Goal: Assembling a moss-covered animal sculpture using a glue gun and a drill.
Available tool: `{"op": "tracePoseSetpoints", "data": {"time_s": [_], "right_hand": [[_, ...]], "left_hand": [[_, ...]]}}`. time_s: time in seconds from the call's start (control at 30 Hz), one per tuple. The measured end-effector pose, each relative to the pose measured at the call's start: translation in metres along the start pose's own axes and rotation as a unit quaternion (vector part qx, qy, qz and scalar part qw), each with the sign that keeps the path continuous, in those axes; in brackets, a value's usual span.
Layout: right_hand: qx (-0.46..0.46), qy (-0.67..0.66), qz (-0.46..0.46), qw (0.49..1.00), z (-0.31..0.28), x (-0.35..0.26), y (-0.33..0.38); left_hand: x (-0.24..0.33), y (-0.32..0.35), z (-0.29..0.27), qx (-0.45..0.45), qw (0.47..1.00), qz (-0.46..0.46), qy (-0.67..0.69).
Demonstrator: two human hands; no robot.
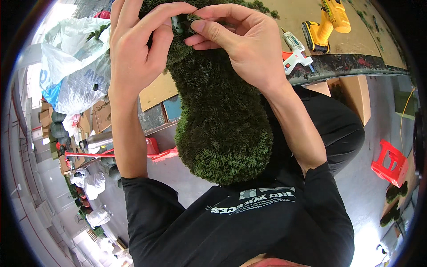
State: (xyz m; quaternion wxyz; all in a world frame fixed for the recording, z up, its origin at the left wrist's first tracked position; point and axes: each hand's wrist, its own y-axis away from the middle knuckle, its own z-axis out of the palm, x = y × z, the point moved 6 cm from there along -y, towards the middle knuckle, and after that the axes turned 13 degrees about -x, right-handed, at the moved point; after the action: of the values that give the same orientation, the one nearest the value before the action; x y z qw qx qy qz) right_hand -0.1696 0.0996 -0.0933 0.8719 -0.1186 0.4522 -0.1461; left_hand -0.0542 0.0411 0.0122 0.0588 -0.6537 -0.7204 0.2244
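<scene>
A large form covered in artificial green foliage [222,115] stretches from the table edge down to my lap, with a narrow neck and a rounded, bulb-like lower end. Darker tufts cover its middle; the lower end is brighter green. My right hand [249,44] is closed in a pinch at its top, with a small green sprig [193,18] between thumb and fingers. Beside it, my left hand [142,44] curls over the form's upper part, its index fingertip meeting the right hand's fingers. What the left fingers grip, if anything, is hidden behind the hand.
To the right on the table lie a white and orange hot glue gun [296,55] and a yellow cordless power tool [327,22]. Clear plastic bags [80,66] and a metal bottle [95,140] are at left. A red plastic stool [390,163] stands on the floor at right.
</scene>
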Motion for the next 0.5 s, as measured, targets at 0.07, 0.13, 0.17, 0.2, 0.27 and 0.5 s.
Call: {"op": "tracePoseSetpoints", "data": {"time_s": [0.07,0.13,0.17,0.2,0.27,0.5], "right_hand": [[0.013,0.001,0.016,1.000,-0.0002,0.0038,-0.0004],[0.016,0.011,0.023,1.000,0.0024,-0.0001,-0.0011],[0.018,0.023,0.029,0.999,0.0033,-0.0012,-0.0013],[0.018,0.022,0.030,0.999,0.0041,-0.0008,-0.0015],[0.025,0.026,0.029,0.999,0.0046,-0.0005,-0.0018],[0.026,0.048,0.018,0.998,0.0046,-0.0017,-0.0015]], "left_hand": [[-0.0015,0.0008,0.0004,-0.001,1.000,0.002,-0.001],[-0.0020,0.0013,0.0008,-0.001,1.000,0.004,-0.002],[-0.0021,0.0015,0.0007,-0.001,1.000,0.002,-0.002],[-0.0020,0.0017,0.0007,0.000,1.000,0.000,-0.002],[-0.0005,0.0009,0.0011,0.003,1.000,-0.002,-0.001],[-0.0025,0.0017,0.0019,0.002,1.000,0.000,0.001]]}}
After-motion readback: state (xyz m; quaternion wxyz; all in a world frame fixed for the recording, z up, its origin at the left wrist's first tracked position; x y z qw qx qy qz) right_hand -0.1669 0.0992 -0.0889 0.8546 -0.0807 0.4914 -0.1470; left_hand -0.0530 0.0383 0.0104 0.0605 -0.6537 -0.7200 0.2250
